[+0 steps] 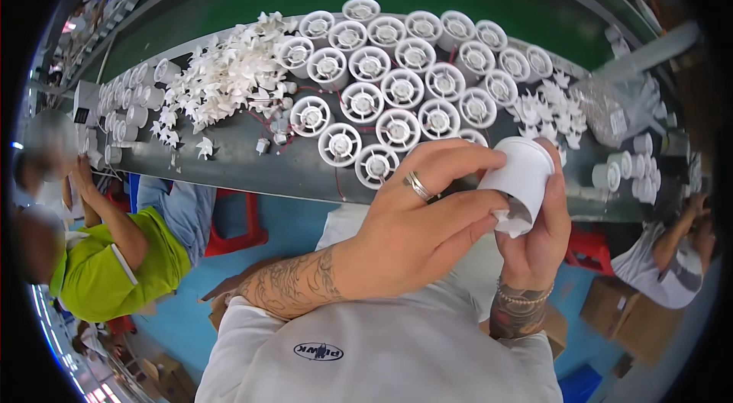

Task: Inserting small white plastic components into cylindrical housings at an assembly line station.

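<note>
White cylindrical fan housing (524, 174), tilted, held above bench

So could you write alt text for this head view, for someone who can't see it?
Two bare hands, left hand and right hand, hold a white plastic cylindrical housing above a grey workbench. The bench carries rows of round white fan housings and a heap of small white plastic impellers.
</note>
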Motion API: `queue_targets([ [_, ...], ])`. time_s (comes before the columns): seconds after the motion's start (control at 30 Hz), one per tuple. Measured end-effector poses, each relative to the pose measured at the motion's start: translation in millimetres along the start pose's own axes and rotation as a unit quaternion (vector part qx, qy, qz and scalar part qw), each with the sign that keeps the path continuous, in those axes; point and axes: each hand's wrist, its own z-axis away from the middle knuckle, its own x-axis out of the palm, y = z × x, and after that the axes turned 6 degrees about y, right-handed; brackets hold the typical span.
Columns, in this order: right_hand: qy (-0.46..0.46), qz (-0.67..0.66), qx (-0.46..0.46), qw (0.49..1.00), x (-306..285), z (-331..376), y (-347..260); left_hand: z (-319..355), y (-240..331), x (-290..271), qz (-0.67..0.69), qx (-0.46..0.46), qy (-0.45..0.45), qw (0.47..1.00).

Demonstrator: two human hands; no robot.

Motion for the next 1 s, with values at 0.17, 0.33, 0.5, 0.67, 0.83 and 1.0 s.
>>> queue_targets([
  [0.17, 0.067, -0.018, 0.028, 0.997, -2, 22, -8, 11, 12, 11, -0.039, -0.015, -0.049, 0.998],
  [0.33, 0.028, -0.004, 0.015, 0.999, -23, 36, -5, 20, 21, 17, -0.050, 0.013, -0.037, 0.998],
  [0.5, 0.049, -0.006, 0.018, 0.999, -20, 46, -3, 22, 27, 16, -0.051, 0.018, -0.017, 0.998],
  [0.67, 0.051, 0.027, 0.004, 0.998, -23, 52, -1, 25, 34, 13, -0.019, -0.048, -0.019, 0.998],
  [0.83, 0.076, 0.034, 0.012, 0.996, -11, 53, 2, 30, 26, 9, -0.002, -0.118, -0.014, 0.993],
  [1.0, 0.077, 0.001, 0.068, 0.995, -14, 43, 12, 24, 13, 9, 0.009, -0.116, -0.032, 0.993],
])
